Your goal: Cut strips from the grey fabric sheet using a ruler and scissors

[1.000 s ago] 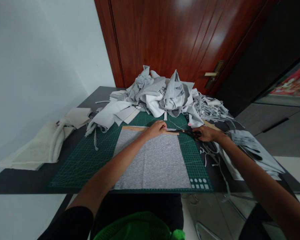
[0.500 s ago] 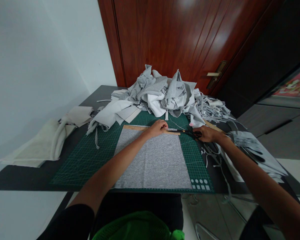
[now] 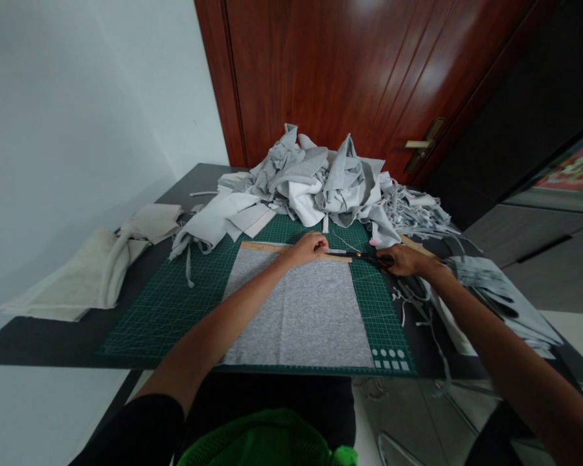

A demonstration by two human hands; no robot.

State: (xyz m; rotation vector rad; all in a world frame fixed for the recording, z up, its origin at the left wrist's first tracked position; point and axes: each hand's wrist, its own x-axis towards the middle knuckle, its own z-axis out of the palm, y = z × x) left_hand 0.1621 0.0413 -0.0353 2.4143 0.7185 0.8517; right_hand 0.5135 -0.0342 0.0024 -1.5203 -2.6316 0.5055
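Note:
A piece of heathered grey fabric (image 3: pixel 301 317) lies flat on a green cutting mat (image 3: pixel 175 310). Across its far edge runs a wooden ruler (image 3: pixel 262 247). My left hand (image 3: pixel 309 248) is over the ruler, fingers pinched together at the fabric's far edge; the fingertips are partly hidden. In my right hand (image 3: pixel 404 260) are black scissors (image 3: pixel 369 257), my fingers closed around the handles. Their blades point left along the ruler's far side, with the tips close to my left fingers. A narrow strip of fabric edge shows beside the blades.
Behind the mat rises a heap of grey and white cloth scraps (image 3: pixel 315 181), with thin offcuts (image 3: pixel 415 210) at its right. Cream folded cloth (image 3: pixel 78 278) lies at the left. More folded grey fabric (image 3: pixel 505 301) sits right of my right forearm. A wooden door (image 3: pixel 320 71) stands behind.
The view has shifted very slightly. Both hands, the scissors, the ruler and the fabric keep nearly the same positions; the scissor blades look a little more closed.

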